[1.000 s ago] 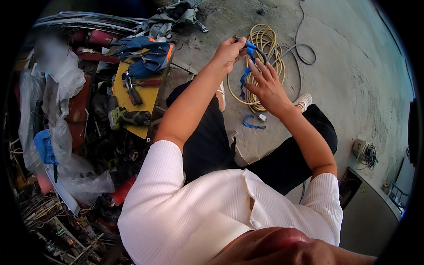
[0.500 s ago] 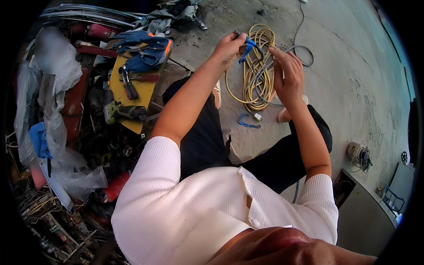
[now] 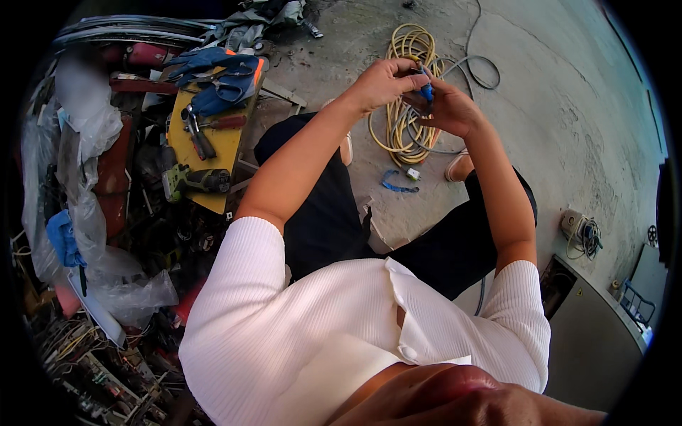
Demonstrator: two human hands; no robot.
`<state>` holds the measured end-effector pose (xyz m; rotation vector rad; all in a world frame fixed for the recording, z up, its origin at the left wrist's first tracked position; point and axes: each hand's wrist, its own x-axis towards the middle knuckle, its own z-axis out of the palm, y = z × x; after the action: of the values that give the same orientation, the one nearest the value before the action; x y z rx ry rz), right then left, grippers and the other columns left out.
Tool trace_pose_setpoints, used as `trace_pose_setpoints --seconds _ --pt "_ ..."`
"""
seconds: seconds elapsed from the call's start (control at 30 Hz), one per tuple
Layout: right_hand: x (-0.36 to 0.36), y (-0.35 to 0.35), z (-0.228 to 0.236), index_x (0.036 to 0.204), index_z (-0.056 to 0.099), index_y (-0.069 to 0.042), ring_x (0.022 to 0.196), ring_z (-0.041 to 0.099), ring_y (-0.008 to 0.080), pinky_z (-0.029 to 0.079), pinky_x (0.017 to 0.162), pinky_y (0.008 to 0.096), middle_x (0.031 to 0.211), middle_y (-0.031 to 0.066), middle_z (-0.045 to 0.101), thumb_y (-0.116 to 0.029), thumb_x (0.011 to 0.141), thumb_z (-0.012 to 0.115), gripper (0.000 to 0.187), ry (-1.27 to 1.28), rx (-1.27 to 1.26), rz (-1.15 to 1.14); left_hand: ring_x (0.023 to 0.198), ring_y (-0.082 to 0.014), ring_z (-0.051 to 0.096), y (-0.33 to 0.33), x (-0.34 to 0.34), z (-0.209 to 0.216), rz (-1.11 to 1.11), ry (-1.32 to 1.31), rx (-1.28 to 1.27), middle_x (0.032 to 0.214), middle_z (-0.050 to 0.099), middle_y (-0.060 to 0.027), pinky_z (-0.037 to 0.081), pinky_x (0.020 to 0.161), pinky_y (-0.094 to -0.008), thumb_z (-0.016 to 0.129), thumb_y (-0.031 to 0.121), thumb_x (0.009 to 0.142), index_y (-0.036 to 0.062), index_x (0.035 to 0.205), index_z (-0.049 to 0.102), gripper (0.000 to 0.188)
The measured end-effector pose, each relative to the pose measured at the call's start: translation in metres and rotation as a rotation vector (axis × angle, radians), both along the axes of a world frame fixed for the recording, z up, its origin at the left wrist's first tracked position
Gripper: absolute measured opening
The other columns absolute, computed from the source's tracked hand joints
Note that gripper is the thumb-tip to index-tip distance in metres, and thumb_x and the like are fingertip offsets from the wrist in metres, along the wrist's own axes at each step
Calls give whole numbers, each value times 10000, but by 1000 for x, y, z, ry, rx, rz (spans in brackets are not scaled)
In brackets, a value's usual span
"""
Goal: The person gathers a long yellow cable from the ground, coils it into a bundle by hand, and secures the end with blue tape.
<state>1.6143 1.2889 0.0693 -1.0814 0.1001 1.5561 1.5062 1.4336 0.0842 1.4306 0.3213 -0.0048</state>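
My left hand pinches a dark cable wrapped in blue tape between thumb and fingers. My right hand meets it from the other side, its fingers curled round the same blue-wrapped piece. Just beyond and below both hands lies a loose coil of yellow cable, with grey cable running through it and off to the right. On the floor nearer to me are a white plug and a curved blue strip. Parts of the wrapped cable are hidden by my fingers.
At left, a yellow board carries blue gloves, a ratchet wrench and a green power drill. Scrap and plastic sheeting crowd the left side. A motor with wound cable and a grey cabinet stand at right.
My hands have come together. The right hand, open and apart before, has moved left and closed round the blue-wrapped cable; the left hand has shifted right with it.
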Motion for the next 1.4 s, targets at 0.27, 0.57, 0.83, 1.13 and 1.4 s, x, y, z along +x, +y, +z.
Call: trace_pose_setpoints --seconds 0.27,0.57,0.83,1.13,1.4 --pt "7 4 -17 1120 569 -193 1072 427 127 268 928 481 1057 -23 562 -408 855 591 342 -206 -150 -273 812 -65 552 -4 4 -11 147 -24 135 876 638 -6 436 761 -226 614 220 869 24 1011 638 243" --pt "1 9 -9 906 522 -27 716 554 92 433 641 226 812 37 579 -177 895 581 162 -783 147 -683 806 -106 609 -20 7 -12 160 78 -102 863 638 -44 474 730 -235 598 176 881 -14 982 615 216" --pt "-6 1 19 871 523 -37 792 537 153 414 748 262 830 58 564 -80 869 575 68 -1527 241 -625 832 -178 642 -13 1 -19 234 181 -407 945 605 -80 505 788 -279 569 168 895 0 994 541 197" --pt "-61 -10 21 999 616 -86 1034 517 220 350 963 425 1186 86 520 -184 736 640 282 -2342 501 383 776 -167 624 30 10 -36 528 227 -505 862 624 -37 511 741 -358 586 184 887 90 913 563 100" --pt "-90 -25 29 1189 533 -77 1076 517 193 286 1019 453 1275 44 496 -195 781 600 430 -2338 176 423 807 -188 598 59 11 -49 799 69 -471 900 602 -36 501 771 -379 571 211 900 94 965 543 137"
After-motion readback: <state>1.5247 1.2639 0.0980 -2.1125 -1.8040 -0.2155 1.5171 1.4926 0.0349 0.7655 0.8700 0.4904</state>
